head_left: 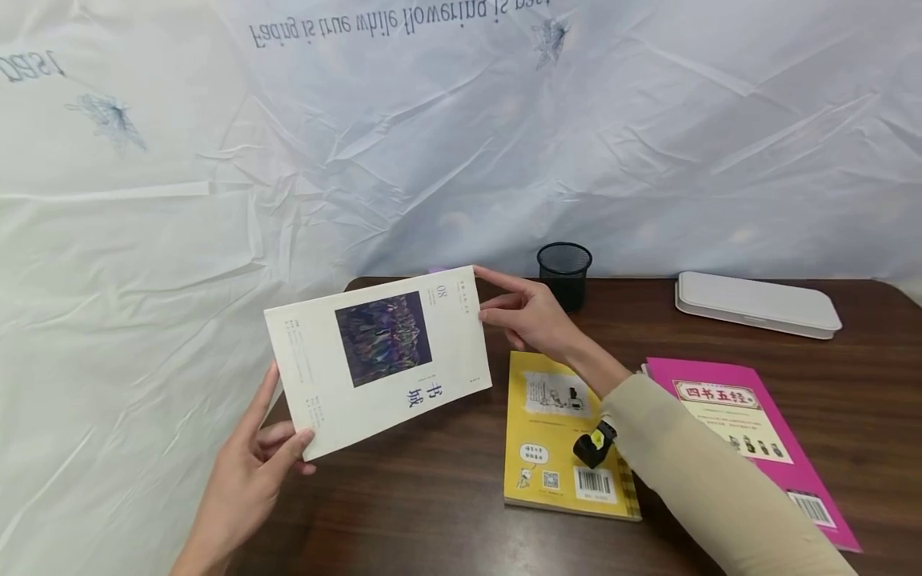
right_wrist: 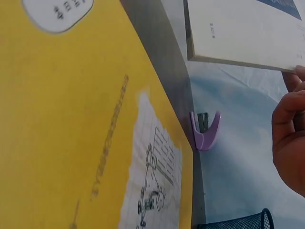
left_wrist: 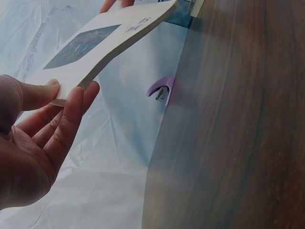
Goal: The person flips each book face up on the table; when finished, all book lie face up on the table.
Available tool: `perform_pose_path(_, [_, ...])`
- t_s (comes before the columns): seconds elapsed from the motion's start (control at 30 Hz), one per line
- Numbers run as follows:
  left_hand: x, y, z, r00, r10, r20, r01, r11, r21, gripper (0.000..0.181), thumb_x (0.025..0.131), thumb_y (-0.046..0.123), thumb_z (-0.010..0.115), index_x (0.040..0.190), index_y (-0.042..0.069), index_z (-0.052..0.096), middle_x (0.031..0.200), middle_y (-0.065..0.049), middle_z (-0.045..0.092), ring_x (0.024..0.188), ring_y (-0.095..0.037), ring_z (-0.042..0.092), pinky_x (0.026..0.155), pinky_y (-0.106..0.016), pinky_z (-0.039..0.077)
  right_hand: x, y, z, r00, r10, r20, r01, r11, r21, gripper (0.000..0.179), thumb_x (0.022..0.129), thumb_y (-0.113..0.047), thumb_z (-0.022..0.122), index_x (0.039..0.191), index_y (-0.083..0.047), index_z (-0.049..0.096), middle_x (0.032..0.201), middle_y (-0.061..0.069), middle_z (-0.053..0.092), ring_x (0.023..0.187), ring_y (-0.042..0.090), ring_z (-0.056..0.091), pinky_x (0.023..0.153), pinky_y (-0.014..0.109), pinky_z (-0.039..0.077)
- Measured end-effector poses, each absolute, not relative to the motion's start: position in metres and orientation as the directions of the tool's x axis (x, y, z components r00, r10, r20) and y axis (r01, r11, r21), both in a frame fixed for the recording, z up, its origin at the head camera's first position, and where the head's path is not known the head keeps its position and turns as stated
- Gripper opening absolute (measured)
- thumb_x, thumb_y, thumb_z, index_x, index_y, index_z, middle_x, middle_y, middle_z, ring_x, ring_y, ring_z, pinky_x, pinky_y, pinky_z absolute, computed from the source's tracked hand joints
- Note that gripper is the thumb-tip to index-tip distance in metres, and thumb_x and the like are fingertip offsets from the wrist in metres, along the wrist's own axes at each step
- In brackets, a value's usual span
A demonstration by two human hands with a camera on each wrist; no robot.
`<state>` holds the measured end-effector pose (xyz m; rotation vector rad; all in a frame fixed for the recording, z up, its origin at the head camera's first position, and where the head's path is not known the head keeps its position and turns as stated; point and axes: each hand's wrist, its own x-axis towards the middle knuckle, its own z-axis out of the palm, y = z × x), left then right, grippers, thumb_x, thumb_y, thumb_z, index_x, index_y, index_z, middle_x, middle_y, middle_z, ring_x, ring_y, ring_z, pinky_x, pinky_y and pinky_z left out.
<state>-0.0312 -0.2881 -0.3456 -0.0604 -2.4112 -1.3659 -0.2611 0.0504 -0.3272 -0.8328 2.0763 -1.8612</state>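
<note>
White book (head_left: 385, 360) spans both hands (head_left: 248, 464) pinching its ends.

The left hand (left_wrist: 35, 152) pinches a corner of a white book (left_wrist: 81, 47), thumb on the cover; fingertips of the right hand (left_wrist: 107, 5) show at its far edge. A purple object (left_wrist: 167, 82), possibly a stapler, sits at the edge of the wooden table (left_wrist: 238, 119).

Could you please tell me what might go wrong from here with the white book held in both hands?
The white book might slip, since the left hand and right hand grip only its opposite ends, raised above the table. The right hand could perhaps also bump the black mesh cup, which appears close by in the head view.
</note>
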Motion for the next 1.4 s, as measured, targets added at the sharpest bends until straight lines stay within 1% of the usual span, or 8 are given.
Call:
perform_pose_path(0.4, [-0.031,-0.289,-0.347,-0.961,-0.123,0.246,0.177,0.407,0.896,0.098,0.098,-0.006,0.069,0.171,0.033,0.017,0.093,0.005,0.081,0.067,-0.019,0.074,0.062,-0.033,0.062,-0.264,0.058,-0.324,-0.788,-0.582,0.203,-0.304,0.082,-0.949,0.068,0.101,-0.009,0.072,0.159,-0.035,0.048,0.115,0.015,0.078,0.043,0.017,0.038,0.046,0.028,0.034])
perform_pose_path(0.63, [-0.028,-0.291,-0.342,-0.972,-0.002,0.234,0.215,0.385,0.897,0.094,0.102,-0.006,0.063,0.172,0.03,0.011,0.102,0.005,0.081,0.069,-0.025,0.075,0.065,-0.037,0.064,-0.265,0.06,-0.322,-0.794,-0.583,0.171,-0.292,0.118,-0.949,0.067,0.1,-0.009,0.072,0.158,-0.035,0.05,0.113,0.014,0.079,0.044,0.017,0.037,0.046,0.029,0.034])
perform_pose_path(0.8, [-0.026,-0.292,-0.342,-0.978,0.072,0.196,0.208,0.352,0.913,0.093,0.104,-0.004,0.06,0.172,0.031,0.006,0.109,0.003,0.081,0.077,-0.029,0.076,0.068,-0.039,0.065,-0.266,0.063,-0.321,-0.79,-0.593,0.158,-0.289,0.134,-0.948,0.066,0.1,-0.009,0.072,0.157,-0.033,0.052,0.111,0.013,0.079,0.044,0.016,0.036,0.046,0.028,0.034])
perform_pose_path(0.93, [-0.027,-0.292,-0.347,-0.977,0.085,0.197,0.214,0.303,0.929,0.094,0.103,-0.006,0.06,0.172,0.027,0.006,0.107,0.001,0.082,0.073,-0.026,0.075,0.068,-0.038,0.065,-0.267,0.065,-0.323,-0.779,-0.608,0.153,-0.291,0.134,-0.947,0.064,0.101,-0.009,0.071,0.158,-0.032,0.051,0.112,0.013,0.08,0.043,0.016,0.035,0.046,0.028,0.032])
perform_pose_path(1.07, [-0.03,-0.29,-0.352,-0.979,0.117,0.168,0.193,0.252,0.948,0.098,0.102,-0.008,0.06,0.172,0.021,-0.002,0.106,0.0,0.081,0.074,-0.02,0.074,0.068,-0.038,0.065,-0.268,0.068,-0.326,-0.773,-0.617,0.149,-0.289,0.133,-0.948,0.062,0.101,-0.009,0.07,0.157,-0.03,0.053,0.113,0.013,0.08,0.042,0.017,0.036,0.046,0.028,0.032])
perform_pose_path(1.17, [-0.031,-0.288,-0.354,-0.983,0.128,0.13,0.159,0.243,0.957,0.1,0.102,-0.007,0.061,0.171,0.017,-0.007,0.107,0.001,0.081,0.078,-0.016,0.074,0.068,-0.039,0.065,-0.269,0.068,-0.328,-0.775,-0.618,0.134,-0.285,0.152,-0.946,0.06,0.101,-0.009,0.07,0.155,-0.029,0.055,0.113,0.013,0.08,0.043,0.017,0.036,0.047,0.027,0.032])
perform_pose_path(1.3, [-0.029,-0.284,-0.356,-0.988,0.112,0.102,0.128,0.26,0.957,0.1,0.101,-0.005,0.063,0.171,0.013,-0.006,0.106,0.0,0.081,0.081,-0.015,0.075,0.068,-0.039,0.065,-0.27,0.068,-0.332,-0.784,-0.612,0.103,-0.274,0.193,-0.942,0.059,0.101,-0.009,0.071,0.155,-0.028,0.056,0.113,0.012,0.08,0.043,0.016,0.037,0.047,0.026,0.032])
perform_pose_path(1.4, [-0.028,-0.281,-0.358,-0.993,0.09,0.078,0.1,0.268,0.958,0.101,0.101,-0.004,0.065,0.171,0.015,-0.004,0.103,-0.002,0.081,0.081,-0.016,0.075,0.069,-0.039,0.065,-0.272,0.068,-0.337,-0.79,-0.608,0.077,-0.255,0.212,-0.943,0.059,0.1,-0.008,0.072,0.154,-0.027,0.057,0.114,0.012,0.08,0.044,0.016,0.037,0.047,0.025,0.032])
